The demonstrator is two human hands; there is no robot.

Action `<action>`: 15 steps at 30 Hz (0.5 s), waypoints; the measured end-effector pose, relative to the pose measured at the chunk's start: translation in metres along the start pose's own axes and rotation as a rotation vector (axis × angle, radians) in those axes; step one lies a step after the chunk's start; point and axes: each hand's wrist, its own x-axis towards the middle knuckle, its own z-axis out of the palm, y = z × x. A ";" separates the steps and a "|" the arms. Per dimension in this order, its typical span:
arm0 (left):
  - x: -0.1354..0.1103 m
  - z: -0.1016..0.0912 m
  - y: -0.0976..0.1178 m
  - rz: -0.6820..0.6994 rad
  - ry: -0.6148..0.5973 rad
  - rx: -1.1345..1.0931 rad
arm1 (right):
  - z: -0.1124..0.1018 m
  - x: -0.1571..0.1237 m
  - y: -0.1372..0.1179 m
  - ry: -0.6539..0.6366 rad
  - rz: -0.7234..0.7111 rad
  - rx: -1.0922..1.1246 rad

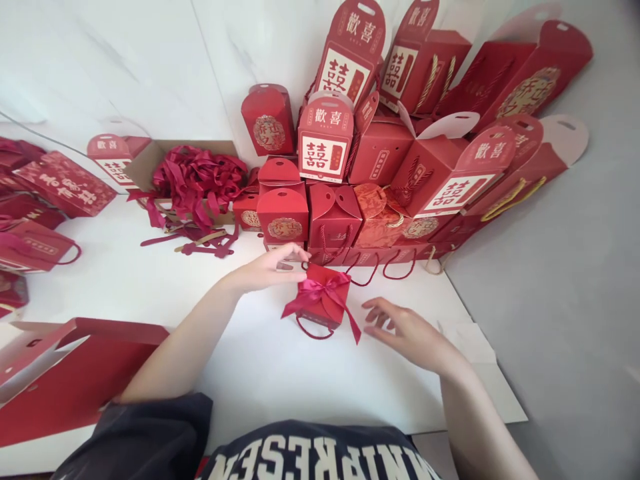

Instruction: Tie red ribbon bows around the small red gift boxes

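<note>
A small red gift box (321,311) with a pink satin ribbon bow (326,288) on its top sits on the white table in front of me. The ribbon's tails hang to both sides, and a dark red cord handle (315,335) loops out at the near edge. At the box's far left corner is my left hand (280,268), thumb and fingers apart; I cannot tell whether the fingertips touch the box. My right hand (400,328) hovers to the right of the box, clear of it, with fingers loosely bent and nothing in them.
Stacked red gift boxes (333,207) line the wall behind. A cardboard box (145,170) full of dark pink ribbons (197,180) stands back left, with loose ribbon strips (210,245) before it. More red boxes (70,183) and a large red carton (80,373) lie left. A grey wall (545,267) borders the right.
</note>
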 end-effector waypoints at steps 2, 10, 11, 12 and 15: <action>-0.006 -0.006 0.007 -0.001 0.096 0.030 | -0.004 0.004 -0.006 0.161 -0.033 -0.010; -0.061 0.004 0.070 -0.001 0.367 0.643 | 0.020 0.031 -0.034 0.096 -0.296 -0.166; -0.073 0.006 0.079 -0.008 0.386 0.743 | 0.023 0.034 -0.037 0.092 -0.318 -0.144; -0.084 0.007 0.087 -0.022 0.407 0.824 | 0.026 0.036 -0.040 0.080 -0.342 -0.112; -0.116 0.011 0.106 -0.078 0.506 0.991 | 0.041 0.045 -0.048 -0.002 -0.411 0.004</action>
